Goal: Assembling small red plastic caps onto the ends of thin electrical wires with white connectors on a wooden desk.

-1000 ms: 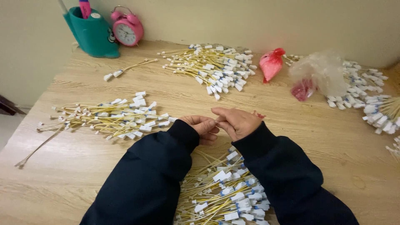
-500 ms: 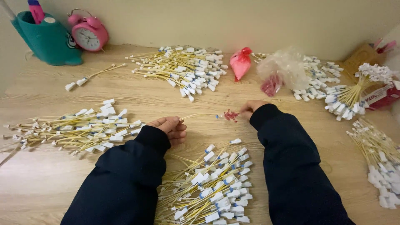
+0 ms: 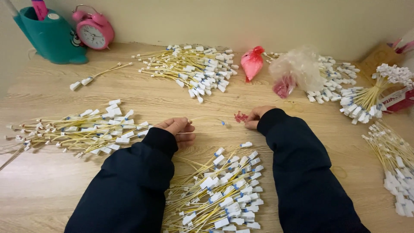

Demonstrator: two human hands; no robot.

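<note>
- A pale wooden surface (image 3: 129, 92) runs up to a plain cream wall; a teal holder (image 3: 49, 36) and a pink alarm clock (image 3: 93, 31) stand at its far left corner.
- Heaps of thin yellow cables with white end plugs lie all over: one heap at the near edge (image 3: 220, 194) between the two dark sleeves, one near the left edge (image 3: 82, 129), one by the far edge (image 3: 189, 69), and more along the right edge (image 3: 396, 168).
- A small red bag (image 3: 252, 62) and a crumpled clear bag (image 3: 297, 71) lie toward the far right, close to a tied bundle of cables (image 3: 371, 92).
- The left hand (image 3: 179, 129) is curled, palm up, with its fingers closed on a single cable (image 3: 207, 118) that arcs away to the right, its blue tip lying on the wood.
- The right hand (image 3: 255, 117) rests just right of the middle, fingertips narrowed onto a small cluster of red bits (image 3: 240, 117); whether it has already pinched one I cannot tell.
- The step in hand looks like fitting a red piece to the cable's free end, at its pick-up stage.
- The next move seems to call for a fine pinch on one red bit alone, then bringing it to the blue tip while the left hand steadies the cable.
</note>
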